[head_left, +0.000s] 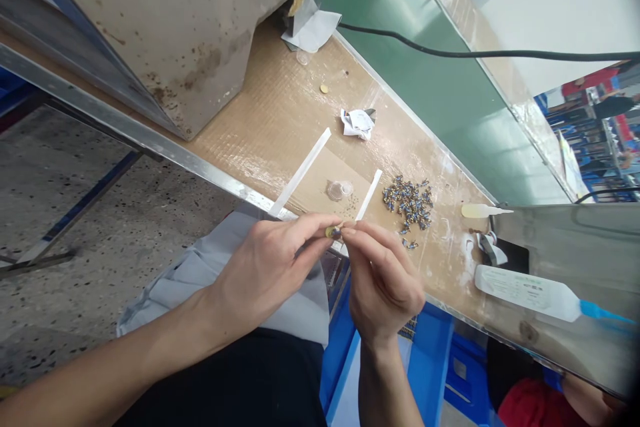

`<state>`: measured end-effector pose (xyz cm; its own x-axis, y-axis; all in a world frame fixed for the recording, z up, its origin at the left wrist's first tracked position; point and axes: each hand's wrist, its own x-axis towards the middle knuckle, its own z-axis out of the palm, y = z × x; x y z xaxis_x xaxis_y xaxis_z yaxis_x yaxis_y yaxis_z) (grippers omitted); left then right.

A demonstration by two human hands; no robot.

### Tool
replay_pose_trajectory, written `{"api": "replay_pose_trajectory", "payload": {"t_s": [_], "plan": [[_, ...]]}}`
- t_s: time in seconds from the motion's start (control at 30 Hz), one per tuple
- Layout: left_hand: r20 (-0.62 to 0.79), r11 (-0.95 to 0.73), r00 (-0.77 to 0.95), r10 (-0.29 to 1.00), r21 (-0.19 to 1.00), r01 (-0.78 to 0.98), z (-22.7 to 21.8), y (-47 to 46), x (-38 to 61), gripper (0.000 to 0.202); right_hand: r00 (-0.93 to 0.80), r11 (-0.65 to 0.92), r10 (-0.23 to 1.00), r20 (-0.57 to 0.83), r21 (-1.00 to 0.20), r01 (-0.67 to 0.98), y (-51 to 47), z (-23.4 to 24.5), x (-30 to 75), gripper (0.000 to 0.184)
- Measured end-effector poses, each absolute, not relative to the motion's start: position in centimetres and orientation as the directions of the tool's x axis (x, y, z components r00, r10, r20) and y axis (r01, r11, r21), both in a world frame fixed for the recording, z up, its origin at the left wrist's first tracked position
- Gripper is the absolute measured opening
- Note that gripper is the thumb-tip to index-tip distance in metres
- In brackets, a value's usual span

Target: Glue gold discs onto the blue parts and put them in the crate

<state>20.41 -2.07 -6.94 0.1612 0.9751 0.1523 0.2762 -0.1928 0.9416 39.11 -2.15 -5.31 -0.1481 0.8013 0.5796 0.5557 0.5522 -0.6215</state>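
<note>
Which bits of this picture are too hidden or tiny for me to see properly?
All in the head view:
Small yellowish part: mostly covered by the left hand and right hand.
Print on the white squeeze bottle: too small and blurred to read.
Specks beside the clear dish: too tiny to identify.
Heaped metal pieces: overlapping, so uncountable.
Co-worker in red: cut off by the bottom edge.

Bright | glare on tabletop [273, 107] and green panel [400, 20] | lower-right corner dark, blurred
</note>
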Motion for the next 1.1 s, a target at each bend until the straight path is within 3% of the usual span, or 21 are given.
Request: {"api": "replay_pose_trajectory", "payload": {"t_s": [0.33, 0.83, 1.1], "plan": [[0.293, -0.360, 0.214, 0.932, 0.823, 0.440, -6.6, -2.3, 20.4, 0.023, -0.216, 0.603, 0.754, 0.620, -0.523, 0.602, -2.4, -5.2, 39.3, 0.041], [0.154, -0.271, 0.256, 0.954, 0.808, 0.523, -4.7, -1.7, 20.6, 0.030, -0.270, 0.623, 0.719, 0.641, -0.422, 0.659, -2.8, -5.9, 39.5, 0.037], [0.179, -0.269, 0.228, 0.957, 0.843, 0.466, -4.6, -2.2, 21.0, 0.041, -0.188, 0.625, 0.705, 0.684, -0.473, 0.621, -3.1, -5.9, 40.1, 0.039]]}}
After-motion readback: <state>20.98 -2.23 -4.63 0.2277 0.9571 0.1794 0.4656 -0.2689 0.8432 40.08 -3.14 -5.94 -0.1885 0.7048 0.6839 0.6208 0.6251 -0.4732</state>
